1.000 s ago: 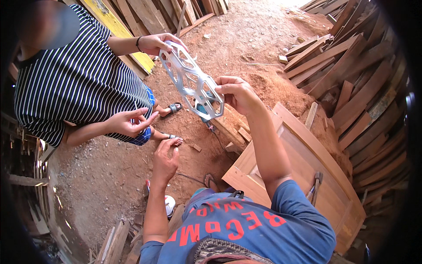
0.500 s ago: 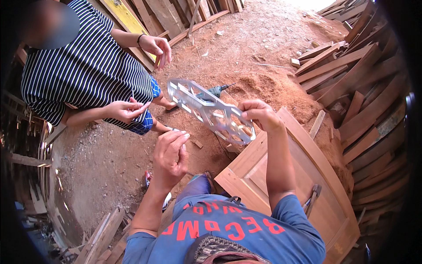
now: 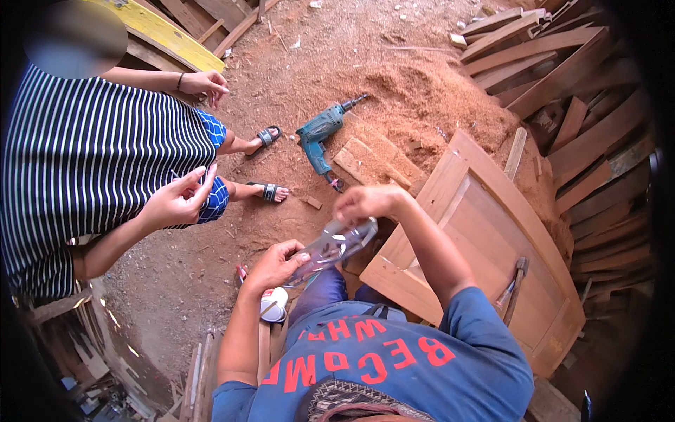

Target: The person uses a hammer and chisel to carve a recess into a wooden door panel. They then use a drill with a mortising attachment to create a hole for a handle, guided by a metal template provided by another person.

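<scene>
A shiny, partly see-through openwork plate [image 3: 330,250] is held in front of my body, slanting up to the right and blurred by motion. My left hand [image 3: 275,267] pinches its lower left end, the thumb lying on top. At the upper edge, my right hand [image 3: 365,204] has curled fingers closed on the plate; their tips are smeared. Beyond my hands, a teal power drill [image 3: 321,131] with a long bit lies on the ground. A panelled wooden door piece [image 3: 485,232] with one curved side is beside my right arm, with a hammer [image 3: 512,288] on it.
Another person in a striped shirt [image 3: 105,162] stands at the left, a thin small item between the fingers of one hand [image 3: 184,197]. A board [image 3: 376,151] lies in sawdust. A white container [image 3: 274,306] is beside my leg. Stacked planks [image 3: 605,176] line the right side.
The plate has come down and nearer my body. My left hand, empty before, now grips its end, and my right hand has moved left. The drill shows fully now.
</scene>
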Tool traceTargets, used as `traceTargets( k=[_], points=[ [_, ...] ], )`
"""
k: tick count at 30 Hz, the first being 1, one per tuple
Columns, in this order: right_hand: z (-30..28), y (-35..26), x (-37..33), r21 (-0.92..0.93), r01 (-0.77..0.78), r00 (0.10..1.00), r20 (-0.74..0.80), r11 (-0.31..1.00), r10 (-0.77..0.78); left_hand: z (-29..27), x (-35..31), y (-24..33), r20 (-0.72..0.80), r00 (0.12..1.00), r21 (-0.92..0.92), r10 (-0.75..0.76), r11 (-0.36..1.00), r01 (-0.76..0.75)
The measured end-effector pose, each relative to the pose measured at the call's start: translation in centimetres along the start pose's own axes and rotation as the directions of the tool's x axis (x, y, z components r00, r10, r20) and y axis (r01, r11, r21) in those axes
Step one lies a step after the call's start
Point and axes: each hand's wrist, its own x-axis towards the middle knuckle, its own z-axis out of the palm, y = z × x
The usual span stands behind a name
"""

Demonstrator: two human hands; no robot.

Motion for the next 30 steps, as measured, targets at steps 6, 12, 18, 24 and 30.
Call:
traceTargets(
  k=[6,12,18,24,30],
  points=[
    [-1.9,4.4,14.3,-0.091,-0.424,0.467,-0.875,0.901,0.131,-2.7,-0.5,-7.2,-0.211,0.975,-0.273,-0.069,0.962,0.009],
    [-1.2,7.3,21.4,-0.016,-0.646,0.218,-0.962,0.763,0.164,-2.3,-2.2,-10.6,-0.320,0.938,-0.347,-0.134,0.938,0.016],
    [-1.7,8.6,22.6,-0.153,-0.697,0.232,-0.973,0.701,0.018,-1.8,-3.0,-14.9,-0.268,0.950,-0.414,-0.161,0.910,0.038],
    [-2.4,6.9,18.2,-0.230,-0.597,0.214,-0.969,0.769,-0.123,-2.9,-1.9,-17.8,-0.185,0.973,-0.412,-0.140,0.910,0.053],
    [3.8,3.7,6.4,-0.290,-0.450,0.124,-0.957,0.844,-0.262,-4.1,0.2,-18.6,-0.204,0.977,-0.294,-0.063,0.956,0.001]
  ],
)
